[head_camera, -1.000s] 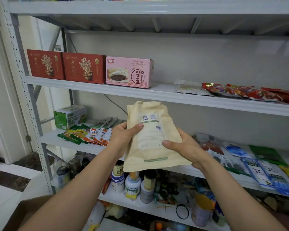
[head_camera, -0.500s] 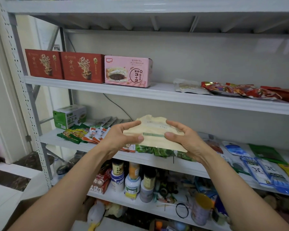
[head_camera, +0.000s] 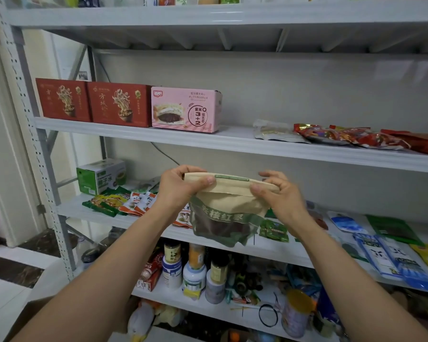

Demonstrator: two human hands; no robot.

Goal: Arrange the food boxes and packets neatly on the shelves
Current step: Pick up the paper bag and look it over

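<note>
A tan paper pouch (head_camera: 226,206) with a green band and a dark window hangs in front of the middle shelf (head_camera: 143,220). My left hand (head_camera: 181,187) pinches its top edge on the left and my right hand (head_camera: 279,196) pinches the top edge on the right. The printed front faces me. On the upper shelf (head_camera: 232,141) stand two red boxes (head_camera: 94,102) and a pink box (head_camera: 185,109) in a row at the left, with flat packets (head_camera: 351,135) at the right.
The middle shelf carries a green box (head_camera: 100,176), small snack packets (head_camera: 124,202) at the left and blue and green packets (head_camera: 391,250) at the right. Bottles and jars (head_camera: 193,272) crowd the lower shelf. A cardboard box (head_camera: 35,314) sits on the floor at the lower left.
The pouch has flipped over: its plain back faced me, then it tipped flat, and its printed front now hangs down. Both hands shifted to its top edge.
</note>
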